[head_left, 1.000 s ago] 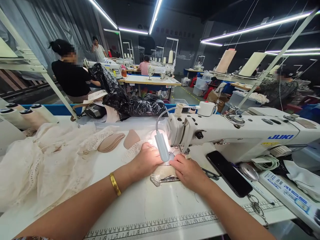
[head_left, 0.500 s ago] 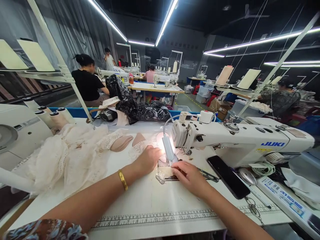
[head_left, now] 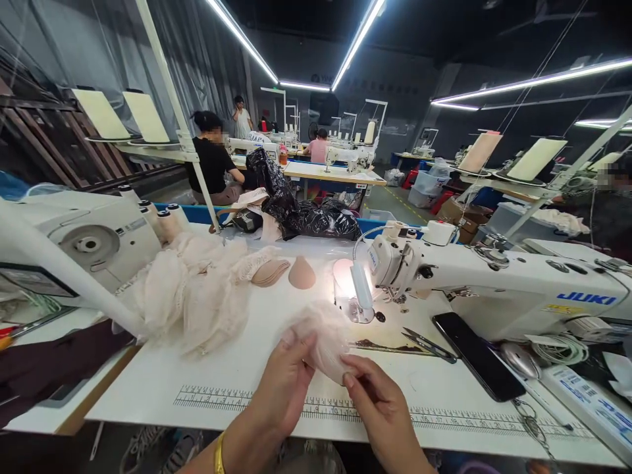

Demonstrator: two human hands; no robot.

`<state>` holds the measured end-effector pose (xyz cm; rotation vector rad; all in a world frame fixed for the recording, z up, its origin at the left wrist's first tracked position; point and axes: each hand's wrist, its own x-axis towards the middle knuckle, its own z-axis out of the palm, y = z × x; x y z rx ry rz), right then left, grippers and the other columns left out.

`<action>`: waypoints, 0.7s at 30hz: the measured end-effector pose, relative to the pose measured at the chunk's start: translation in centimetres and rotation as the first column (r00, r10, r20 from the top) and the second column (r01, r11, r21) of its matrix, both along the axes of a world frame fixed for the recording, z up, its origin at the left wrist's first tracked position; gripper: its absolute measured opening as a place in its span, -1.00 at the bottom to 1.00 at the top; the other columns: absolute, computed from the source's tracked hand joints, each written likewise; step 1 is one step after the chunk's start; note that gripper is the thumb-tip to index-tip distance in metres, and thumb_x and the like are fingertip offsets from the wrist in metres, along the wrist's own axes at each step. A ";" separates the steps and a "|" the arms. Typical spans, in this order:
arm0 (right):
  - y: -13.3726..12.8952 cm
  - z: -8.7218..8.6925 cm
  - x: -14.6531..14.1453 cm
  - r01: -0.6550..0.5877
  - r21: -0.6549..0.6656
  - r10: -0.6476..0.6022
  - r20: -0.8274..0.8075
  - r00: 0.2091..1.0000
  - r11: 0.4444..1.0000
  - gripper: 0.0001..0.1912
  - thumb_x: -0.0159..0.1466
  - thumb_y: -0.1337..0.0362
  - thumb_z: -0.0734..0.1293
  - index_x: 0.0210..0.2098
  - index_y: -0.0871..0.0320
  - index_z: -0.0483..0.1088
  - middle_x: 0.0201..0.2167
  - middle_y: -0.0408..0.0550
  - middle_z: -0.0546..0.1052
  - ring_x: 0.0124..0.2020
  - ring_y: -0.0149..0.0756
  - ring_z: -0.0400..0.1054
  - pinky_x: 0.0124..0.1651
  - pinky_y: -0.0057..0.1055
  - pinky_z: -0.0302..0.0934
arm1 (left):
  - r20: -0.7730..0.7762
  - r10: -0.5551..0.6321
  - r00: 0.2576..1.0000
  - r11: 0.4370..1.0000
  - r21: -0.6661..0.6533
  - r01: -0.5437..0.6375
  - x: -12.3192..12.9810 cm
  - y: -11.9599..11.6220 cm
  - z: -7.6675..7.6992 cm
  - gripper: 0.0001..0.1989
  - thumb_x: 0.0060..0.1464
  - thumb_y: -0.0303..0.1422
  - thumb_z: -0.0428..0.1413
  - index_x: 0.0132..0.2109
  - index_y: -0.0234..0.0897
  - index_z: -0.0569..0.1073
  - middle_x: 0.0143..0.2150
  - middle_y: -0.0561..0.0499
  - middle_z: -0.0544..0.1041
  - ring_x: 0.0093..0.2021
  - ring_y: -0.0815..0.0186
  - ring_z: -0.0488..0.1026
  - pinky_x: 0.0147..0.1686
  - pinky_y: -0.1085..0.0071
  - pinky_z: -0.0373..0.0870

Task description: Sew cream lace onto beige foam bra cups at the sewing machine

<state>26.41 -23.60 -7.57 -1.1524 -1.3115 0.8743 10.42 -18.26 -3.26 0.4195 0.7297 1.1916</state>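
Between my two hands is a sheer, pale pinkish-white piece of fabric (head_left: 323,339), held up over the front of the table. My left hand (head_left: 286,378) grips its left side with the thumb on top. The fingers of my right hand (head_left: 378,401) pinch its lower right edge. Behind the fabric, the small lamp (head_left: 362,285) lights the needle area of the white sewing machine (head_left: 484,283). A beige teardrop-shaped pad (head_left: 301,272) lies flat beyond my hands, beside a stack of similar beige pads (head_left: 270,272).
A heap of cream lace fabric (head_left: 197,289) covers the table's left side. To the right are thread snips (head_left: 428,343), a black phone (head_left: 478,355) and a keyring (head_left: 530,418). Printed ruler markings (head_left: 222,397) run along the front edge. A black plastic bag (head_left: 320,220) sits behind.
Both hands have come back from the needle area toward the table's front, bringing the sheer fabric with them. The view has swung left, and the teardrop pad now shows whole.
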 end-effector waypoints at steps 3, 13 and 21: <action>-0.9 -0.5 0.3 0.157 0.052 -0.157 -0.005 0.988 0.986 -0.75 0.38 0.03 0.39 -0.05 -0.05 0.61 -0.19 -0.02 0.60 -0.20 -0.17 0.47 -0.16 -0.30 0.40 | 0.072 0.118 0.990 0.983 -0.152 -0.106 0.2 0.4 0.9 -0.88 0.28 -0.46 0.20 -0.06 -0.27 0.58 0.08 -0.10 0.62 -0.01 0.27 0.59 -0.08 0.42 0.58; -2.1 -1.3 0.3 0.122 -0.108 -0.137 -0.137 0.981 0.987 -0.44 0.36 -0.12 0.38 0.26 -0.05 0.40 -0.27 -0.06 0.55 -0.28 -0.18 0.45 -0.17 -0.25 0.41 | 0.136 0.017 0.991 0.986 -0.166 0.005 0.8 -0.6 1.9 -0.81 0.37 -0.41 0.09 -0.09 -0.36 0.61 -0.06 -0.14 0.66 -0.08 0.23 0.61 -0.11 0.40 0.59; -1.8 0.3 -1.2 0.149 -0.224 -0.221 -0.342 0.913 0.963 -0.28 0.24 -0.10 0.51 0.29 0.01 0.35 -0.31 -0.11 0.56 -0.20 -0.19 0.47 -0.09 -0.31 0.39 | 0.171 -0.026 0.985 0.995 -0.089 0.042 0.8 -1.3 2.3 -0.81 0.08 -0.36 0.39 -0.20 -0.35 0.61 -0.14 -0.08 0.62 -0.13 0.23 0.55 -0.09 0.35 0.56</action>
